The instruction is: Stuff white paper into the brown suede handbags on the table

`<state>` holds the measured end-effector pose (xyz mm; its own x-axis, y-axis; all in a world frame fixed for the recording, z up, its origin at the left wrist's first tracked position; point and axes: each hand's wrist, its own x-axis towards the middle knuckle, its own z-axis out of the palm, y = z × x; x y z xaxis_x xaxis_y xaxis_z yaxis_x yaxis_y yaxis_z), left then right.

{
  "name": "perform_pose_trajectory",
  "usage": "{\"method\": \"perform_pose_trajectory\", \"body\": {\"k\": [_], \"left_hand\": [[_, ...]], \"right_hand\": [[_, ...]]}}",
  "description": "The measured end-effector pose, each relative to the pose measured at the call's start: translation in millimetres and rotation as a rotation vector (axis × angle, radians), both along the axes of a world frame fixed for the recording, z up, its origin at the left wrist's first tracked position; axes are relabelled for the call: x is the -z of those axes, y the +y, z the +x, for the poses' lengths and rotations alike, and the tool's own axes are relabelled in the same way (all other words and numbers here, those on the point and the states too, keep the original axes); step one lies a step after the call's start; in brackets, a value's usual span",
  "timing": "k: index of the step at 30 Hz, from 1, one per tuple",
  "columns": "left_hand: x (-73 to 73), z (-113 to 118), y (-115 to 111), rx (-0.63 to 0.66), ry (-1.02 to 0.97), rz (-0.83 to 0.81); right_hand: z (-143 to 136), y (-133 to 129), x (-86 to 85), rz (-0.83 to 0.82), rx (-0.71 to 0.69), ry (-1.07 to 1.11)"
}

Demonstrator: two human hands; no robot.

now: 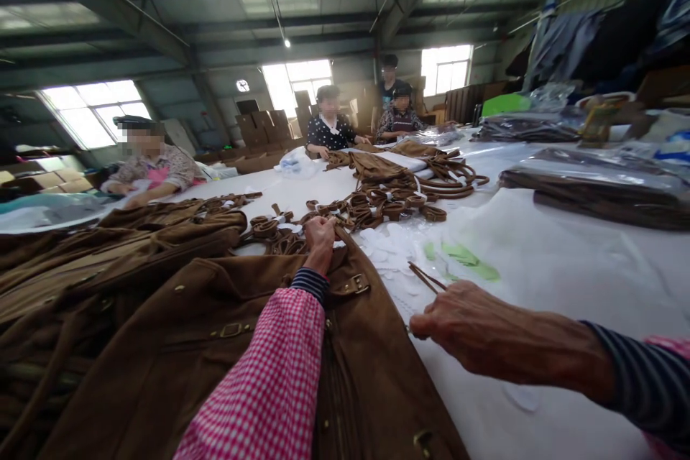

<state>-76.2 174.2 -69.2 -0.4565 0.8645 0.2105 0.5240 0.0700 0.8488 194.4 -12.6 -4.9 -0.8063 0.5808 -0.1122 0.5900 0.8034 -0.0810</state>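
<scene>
A large brown cloth bag (215, 323), with brass buckles, rivets and a zip, lies in front of me. My left hand (320, 238) is closed on its far top edge, fingertips pinched together; whatever lies between them is hidden. Over the white table to the right, my right hand (474, 327) is closed around a thin two-pronged brown item (428, 278). Its tips point away to the upper left, and the fist covers the rest, so its kind is unclear. Just beyond my left hand lie rolled brown straps (371, 208) bound with white bands.
More brown bags (123, 251) are piled at left. Plastic-wrapped brown goods (598, 183) lie at right. White paper scraps (391, 251) and green pieces (466, 259) lie on the white table (582, 266). Several people sit or stand beyond it, near cardboard boxes (264, 127).
</scene>
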Motion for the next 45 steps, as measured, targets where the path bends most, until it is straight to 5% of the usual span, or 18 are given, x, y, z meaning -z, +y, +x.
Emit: {"method": "perform_pose_trajectory", "body": {"k": [3,6,10,12,17,22,29,33,38,45], "left_hand": [[-31.5,12,-18,0.12,0.187,0.064],[-53.8,27,-53,0.375,0.371,0.111],[-46.2,35,-122,1.01,0.75,0.049],[-31.3,34,-154,1.182,0.981,0.045],[-0.1,30,-184,0.97,1.104,0.124],[-1.1,25,-177,0.91,1.184,0.229],[-11.3,17,-176,1.066,1.102,0.256],[-11.6,12,-173,1.124,0.972,0.162],[-35.0,7,-171,1.158,1.007,0.035],[-85.9,-26,-190,1.107,1.077,-0.022]], "right_hand": [[0,-10,9.6,-0.007,0.02,-0.024],[-1,-12,14.2,-0.034,0.031,-0.041],[-3,-17,10.4,-0.075,0.061,-0.046],[-4,-20,8.1,-0.081,0.068,-0.039],[-9,-20,14.6,-0.034,0.071,-0.035],[-10,-23,14.5,-0.011,0.065,-0.024],[-4,-13,-20.8,-0.346,0.009,0.067],[-21,28,1.1,-0.448,0.102,0.491],[-42,38,46.1,-0.474,0.054,0.59],[-43,24,55.4,-0.246,-0.071,0.401]]}}
